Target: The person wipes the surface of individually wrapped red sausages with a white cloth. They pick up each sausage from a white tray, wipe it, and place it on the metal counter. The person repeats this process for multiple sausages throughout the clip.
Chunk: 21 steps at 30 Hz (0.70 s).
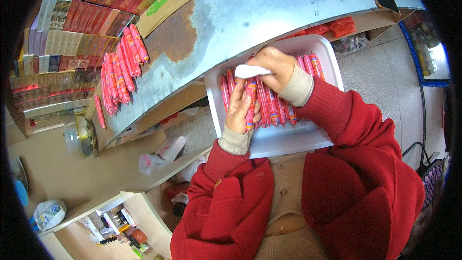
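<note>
A row of red-wrapped sausages (272,108) lies side by side in a white plastic tub (288,140) in front of me. My left hand (239,110) is closed around one wrapped sausage (250,101), held upright over the tub's left part. In my right hand (275,67) is a folded white tissue (250,71), pinched close to the top end of that sausage. Whether the tissue touches the wrapper I cannot tell. The right hand hides part of the row behind it.
On the worn blue counter (231,19), a pile of similar sausages (118,72) lies at its left end. Shelves of boxed packs (72,33) stand at the far left. An open drawer (115,226) with small items sits lower left. Red bags (341,26) lie under the counter.
</note>
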Tool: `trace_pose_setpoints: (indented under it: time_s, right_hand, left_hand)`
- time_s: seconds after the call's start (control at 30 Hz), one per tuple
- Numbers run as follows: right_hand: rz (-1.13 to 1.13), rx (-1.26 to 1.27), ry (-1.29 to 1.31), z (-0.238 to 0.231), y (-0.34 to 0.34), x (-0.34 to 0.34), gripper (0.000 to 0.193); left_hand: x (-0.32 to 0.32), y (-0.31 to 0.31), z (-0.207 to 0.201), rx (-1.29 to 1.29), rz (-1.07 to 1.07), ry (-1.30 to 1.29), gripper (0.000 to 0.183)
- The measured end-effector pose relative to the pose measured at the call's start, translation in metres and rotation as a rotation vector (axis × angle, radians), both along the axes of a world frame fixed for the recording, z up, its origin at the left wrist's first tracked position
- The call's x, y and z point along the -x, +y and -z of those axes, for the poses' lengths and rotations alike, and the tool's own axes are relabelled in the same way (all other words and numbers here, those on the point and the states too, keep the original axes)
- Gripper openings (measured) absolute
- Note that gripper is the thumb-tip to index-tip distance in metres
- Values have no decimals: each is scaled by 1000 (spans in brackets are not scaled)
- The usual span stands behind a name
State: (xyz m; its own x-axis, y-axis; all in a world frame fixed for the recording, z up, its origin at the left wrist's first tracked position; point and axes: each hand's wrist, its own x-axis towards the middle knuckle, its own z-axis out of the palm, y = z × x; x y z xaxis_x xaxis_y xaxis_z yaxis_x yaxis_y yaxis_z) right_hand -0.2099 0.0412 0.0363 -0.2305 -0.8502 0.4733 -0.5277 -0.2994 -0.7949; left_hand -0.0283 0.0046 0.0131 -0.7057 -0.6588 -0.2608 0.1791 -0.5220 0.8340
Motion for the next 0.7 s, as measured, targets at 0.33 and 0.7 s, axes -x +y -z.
trace_pose_setpoints:
  time_s: [0.33, 0.7]
  right_hand:
    - [-344, -80, 152, 2, 13, -32, 28]
    - [-265, -2, 155, 4, 10, -24, 23]
  left_hand:
    - [-1, -8, 9, -75, 16, 14, 57]
    - [4, -4, 0, -1, -38, -88, 50]
